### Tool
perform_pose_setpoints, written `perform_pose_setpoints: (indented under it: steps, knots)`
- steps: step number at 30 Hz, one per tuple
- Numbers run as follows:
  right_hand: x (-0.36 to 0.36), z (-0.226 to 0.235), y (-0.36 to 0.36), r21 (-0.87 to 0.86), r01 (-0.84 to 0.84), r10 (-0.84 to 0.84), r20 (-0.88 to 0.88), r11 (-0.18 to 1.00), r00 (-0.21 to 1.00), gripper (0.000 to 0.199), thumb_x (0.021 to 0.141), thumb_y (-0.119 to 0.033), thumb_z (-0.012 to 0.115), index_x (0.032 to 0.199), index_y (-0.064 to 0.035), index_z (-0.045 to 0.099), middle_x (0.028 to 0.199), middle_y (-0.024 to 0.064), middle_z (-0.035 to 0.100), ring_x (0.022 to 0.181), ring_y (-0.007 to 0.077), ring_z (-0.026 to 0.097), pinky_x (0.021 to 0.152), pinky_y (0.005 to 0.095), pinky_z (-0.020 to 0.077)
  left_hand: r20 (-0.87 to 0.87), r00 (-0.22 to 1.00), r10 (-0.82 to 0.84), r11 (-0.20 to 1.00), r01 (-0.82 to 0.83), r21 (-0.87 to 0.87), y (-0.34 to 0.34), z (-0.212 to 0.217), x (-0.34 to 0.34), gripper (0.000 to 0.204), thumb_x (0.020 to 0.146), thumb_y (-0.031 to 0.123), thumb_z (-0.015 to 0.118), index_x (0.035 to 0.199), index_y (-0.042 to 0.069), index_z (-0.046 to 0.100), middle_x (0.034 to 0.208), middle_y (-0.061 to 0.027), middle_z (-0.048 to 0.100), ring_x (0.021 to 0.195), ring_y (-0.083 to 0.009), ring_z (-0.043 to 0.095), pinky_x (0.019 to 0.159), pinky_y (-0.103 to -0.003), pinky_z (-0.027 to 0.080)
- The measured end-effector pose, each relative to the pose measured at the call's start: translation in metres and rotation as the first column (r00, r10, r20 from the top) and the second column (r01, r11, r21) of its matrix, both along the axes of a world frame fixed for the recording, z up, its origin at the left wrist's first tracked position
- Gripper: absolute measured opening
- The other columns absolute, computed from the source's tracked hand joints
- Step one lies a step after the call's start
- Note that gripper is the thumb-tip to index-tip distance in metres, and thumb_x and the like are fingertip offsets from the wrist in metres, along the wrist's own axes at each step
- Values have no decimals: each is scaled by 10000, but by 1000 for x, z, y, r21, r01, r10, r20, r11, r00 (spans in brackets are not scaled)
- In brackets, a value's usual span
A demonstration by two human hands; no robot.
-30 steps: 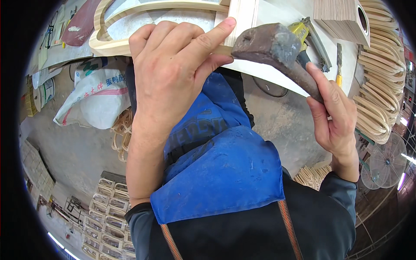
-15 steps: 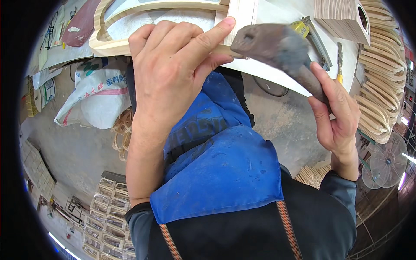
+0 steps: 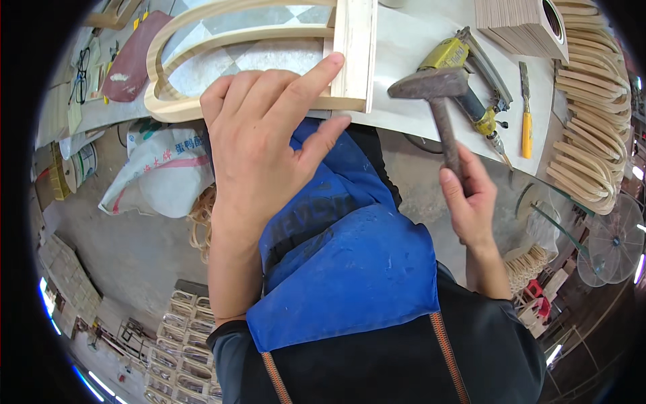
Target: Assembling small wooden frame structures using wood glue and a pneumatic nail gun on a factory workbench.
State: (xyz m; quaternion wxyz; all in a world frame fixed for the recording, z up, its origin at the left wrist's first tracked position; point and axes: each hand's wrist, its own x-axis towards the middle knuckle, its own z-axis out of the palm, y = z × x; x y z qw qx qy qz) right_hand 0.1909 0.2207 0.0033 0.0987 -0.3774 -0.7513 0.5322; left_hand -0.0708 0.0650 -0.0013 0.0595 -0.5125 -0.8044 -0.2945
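Note:
A pale wooden frame (image 3: 176, 108) with rounded bars lies at the table's near edge, joined at its right end to a flat crosswise board (image 3: 354, 54). Over the frame's near bar curl the fingers of my left hand (image 3: 259, 124), gripping it. Its index finger stretches to the board, and the thumb sticks out below the bar. What the curled fingertips touch is hidden. My right hand (image 3: 473, 202) is closed round the handle of a hammer (image 3: 431, 84). The dark metal head hangs right of the board, apart from it.
Right of the hammer lie a yellow-green nail gun (image 3: 447, 54) and a yellow-handled chisel (image 3: 527, 128) on the white table (image 3: 404, 111). Stacked curved wooden pieces (image 3: 585, 148) line the right side. A white sack (image 3: 158, 172) stands at left; a fan (image 3: 611, 236) is at right.
The hammer has moved away from the board, rightward, and its head has turned. My right hand has drawn left and down. My left hand stays at the frame, its thumb now farther from the index finger.

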Motion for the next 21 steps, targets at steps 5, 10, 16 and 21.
perform_pose_setpoints:
  steps: [5,10,16,21]
  knots:
    - [3,-18,-19,-324,152,-141,56,934,988,449,1014,-62,615,1452,3,545,875,-2,611,651,60,440,589,202,348,189,981,-34,999,36,-7,7,18,-4,632,772,330,880,1352,154,701,1043,-7,690,979,-167,600,974,-310,386]
    - [1,-27,-24,-560,225,-238,51,797,970,453,1034,-87,592,1473,-6,515,848,-7,593,623,48,430,543,189,327,107,994,-18,970,-9,241,34,24,-30,677,772,383,880,1361,115,680,1134,-65,690,1044,-219,616,971,-346,428]
    - [-5,-33,-29,-634,218,-250,40,742,967,438,1046,-102,575,1470,-13,512,826,-7,583,584,38,406,501,180,294,-37,994,-103,983,96,-157,52,34,-57,675,764,377,893,1333,83,683,1100,-74,665,1006,-248,606,938,-374,452]
    - [-4,-42,-32,-633,208,-238,38,745,970,408,1050,-116,572,1445,-19,531,799,-21,564,569,33,393,488,185,284,105,986,-129,967,148,-206,44,47,-53,706,716,413,911,1313,101,696,1019,-52,626,967,-236,575,926,-373,429]
